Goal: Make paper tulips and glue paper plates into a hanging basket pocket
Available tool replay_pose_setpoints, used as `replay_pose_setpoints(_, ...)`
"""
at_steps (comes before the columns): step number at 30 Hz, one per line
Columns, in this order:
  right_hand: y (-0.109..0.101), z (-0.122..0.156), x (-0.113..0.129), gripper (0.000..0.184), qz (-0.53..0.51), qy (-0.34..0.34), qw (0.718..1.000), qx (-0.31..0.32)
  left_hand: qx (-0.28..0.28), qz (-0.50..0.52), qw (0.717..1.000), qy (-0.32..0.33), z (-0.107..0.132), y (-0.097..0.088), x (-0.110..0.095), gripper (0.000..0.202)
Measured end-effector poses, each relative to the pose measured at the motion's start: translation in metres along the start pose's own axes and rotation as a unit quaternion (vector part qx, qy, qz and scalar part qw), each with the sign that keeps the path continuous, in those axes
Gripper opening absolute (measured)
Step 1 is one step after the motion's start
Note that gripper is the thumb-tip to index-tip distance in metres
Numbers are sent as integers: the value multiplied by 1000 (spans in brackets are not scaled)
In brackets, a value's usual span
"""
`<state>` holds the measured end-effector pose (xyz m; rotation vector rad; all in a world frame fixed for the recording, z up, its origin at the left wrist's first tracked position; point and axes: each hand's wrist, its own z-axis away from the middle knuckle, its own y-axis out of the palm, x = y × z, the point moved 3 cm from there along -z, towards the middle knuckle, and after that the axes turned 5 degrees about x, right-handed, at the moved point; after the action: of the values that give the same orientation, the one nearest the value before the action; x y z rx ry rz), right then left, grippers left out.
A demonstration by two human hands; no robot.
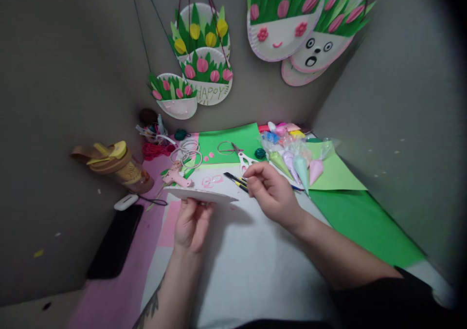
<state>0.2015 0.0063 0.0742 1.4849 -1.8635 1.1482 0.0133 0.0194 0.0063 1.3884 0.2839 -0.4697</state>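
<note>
My left hand (pixel 194 222) grips a white piece of paper plate (pixel 204 195) from below, tilted so that it shows nearly edge-on. To the right of it, my right hand (pixel 270 189) is raised with its fingers curled into a pinch; whatever sits between the fingertips, if anything, is hidden. Just behind that hand lie white-handled scissors (pixel 245 162) and a black-and-yellow craft knife (pixel 236 180). Beyond the plate, a pink glue gun (pixel 177 175) rests beside pink paper outlines (pixel 211 180).
Silver rings (pixel 190 153) and green paper (pixel 228 141) lie at the back. Piping bags (pixel 301 163) are heaped at right. A tumbler (pixel 122 168), a white earbud case (pixel 126 202) and a black phone (pixel 116 241) stand left. Decorated plates (pixel 211 93) hang on the wall.
</note>
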Motion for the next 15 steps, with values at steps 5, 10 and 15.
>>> replay_pose_setpoints(5,10,0,14,10,134,-122,982,45,16,-12,1000,4,0,2,0,18)
replay_pose_setpoints(10,16,5,14,15,223,-143,964,35,36,-19,999,4,2,3,2,25)
replay_pose_setpoints(15,12,6,11,14,206,-127,970,-5,10,-4,1000,-4,4,2,7,32)
